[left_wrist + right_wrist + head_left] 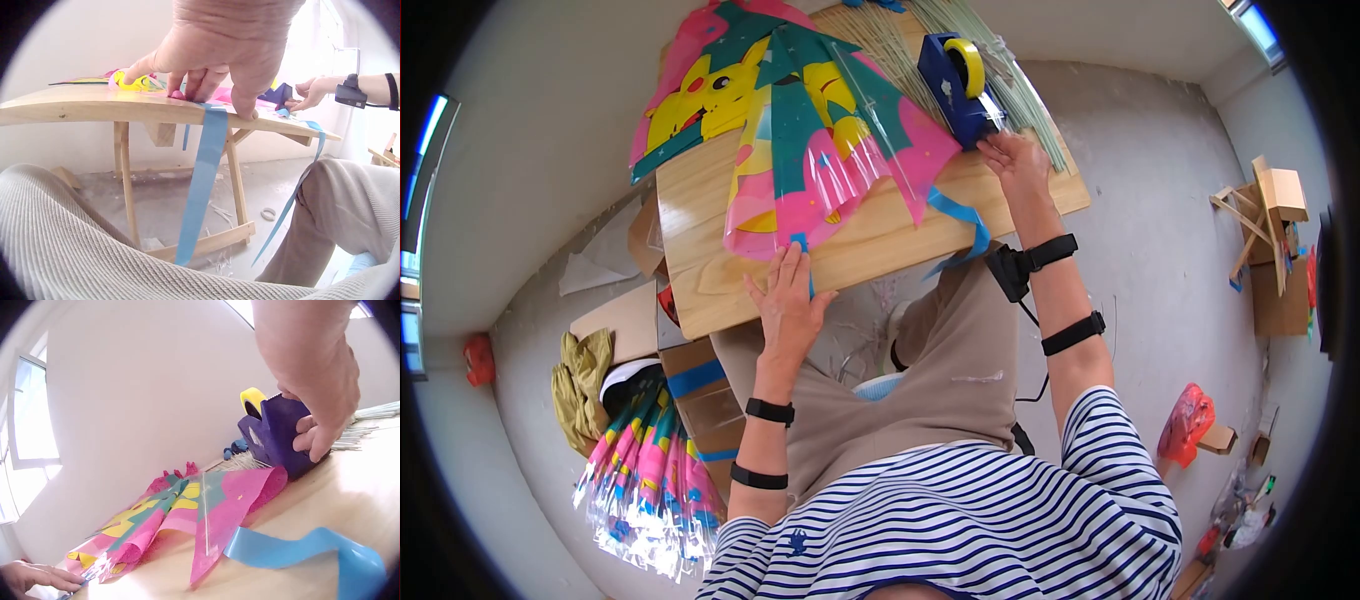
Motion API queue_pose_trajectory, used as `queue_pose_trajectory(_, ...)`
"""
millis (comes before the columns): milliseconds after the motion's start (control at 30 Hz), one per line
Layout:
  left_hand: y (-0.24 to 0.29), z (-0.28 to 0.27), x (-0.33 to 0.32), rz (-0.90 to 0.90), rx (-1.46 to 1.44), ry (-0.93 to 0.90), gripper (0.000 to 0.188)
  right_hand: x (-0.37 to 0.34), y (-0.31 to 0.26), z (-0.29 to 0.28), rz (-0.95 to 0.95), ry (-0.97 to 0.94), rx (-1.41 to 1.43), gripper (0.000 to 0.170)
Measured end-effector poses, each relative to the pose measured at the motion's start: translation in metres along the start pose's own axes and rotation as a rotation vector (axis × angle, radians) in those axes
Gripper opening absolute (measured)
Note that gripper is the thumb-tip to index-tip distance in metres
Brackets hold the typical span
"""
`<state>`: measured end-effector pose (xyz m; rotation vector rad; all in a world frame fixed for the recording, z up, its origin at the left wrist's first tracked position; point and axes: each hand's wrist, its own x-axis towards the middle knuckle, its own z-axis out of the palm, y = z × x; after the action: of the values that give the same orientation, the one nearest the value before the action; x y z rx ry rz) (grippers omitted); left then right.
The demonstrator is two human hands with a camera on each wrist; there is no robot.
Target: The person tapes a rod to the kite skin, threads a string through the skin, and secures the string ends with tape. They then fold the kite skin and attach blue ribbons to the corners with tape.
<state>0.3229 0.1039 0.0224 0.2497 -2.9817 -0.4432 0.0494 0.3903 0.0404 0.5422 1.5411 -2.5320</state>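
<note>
A pink, green and yellow plastic kite sheet [780, 150] with a cartoon face lies over the wooden table [700, 270]. My left hand [788, 305] presses with extended fingers at its near end, on a blue ribbon [203, 181] that hangs over the table edge. Another blue ribbon [294, 547] trails from the sheet's right corner. At the far right, my right hand [1020, 165] touches the cutter end of a dark blue tape dispenser [275, 434] with bent fingers. A yellow tape roll [968, 68] sits in it. I cannot tell whether these fingers pinch the tape.
Thin pale sticks [1025, 95] lie behind and beside the dispenser. On the floor at left, a bundle of similar printed sheets [650, 480] rests by a cardboard box [700, 385]. A red plastic bag [1185, 425] and wooden pieces [1260, 215] are at the right.
</note>
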Motion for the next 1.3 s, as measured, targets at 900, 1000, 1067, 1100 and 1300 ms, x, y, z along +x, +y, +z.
queue_pose_trajectory(900, 0.003, -0.003, -0.001, -0.032, -0.027, 0.046, 0.068, -0.032, -0.007, 0.046, -0.509, -0.375, -0.711, 0.003)
queue_pose_trajectory(1000, 0.003, -0.004, -0.001, -0.045, -0.053, 0.071, 0.068, -0.058, 0.003, 0.089, -0.584, -0.693, -0.961, 0.005)
queue_pose_trajectory(1067, 0.004, -0.003, -0.002, -0.05, -0.042, 0.091, 0.067, -0.078, 0.014, 0.121, -0.654, -0.935, -1.123, 0.005)
queue_pose_trajectory(1100, 0.003, -0.002, -0.002, -0.05, -0.036, 0.101, 0.067, -0.082, 0.024, 0.134, -0.779, -1.038, -1.191, 0.006)
queue_pose_trajectory(1300, 0.002, 0.002, -0.003, -0.075, -0.072, 0.113, 0.07, -0.089, 0.092, 0.193, -1.088, -1.433, -1.476, 0.003)
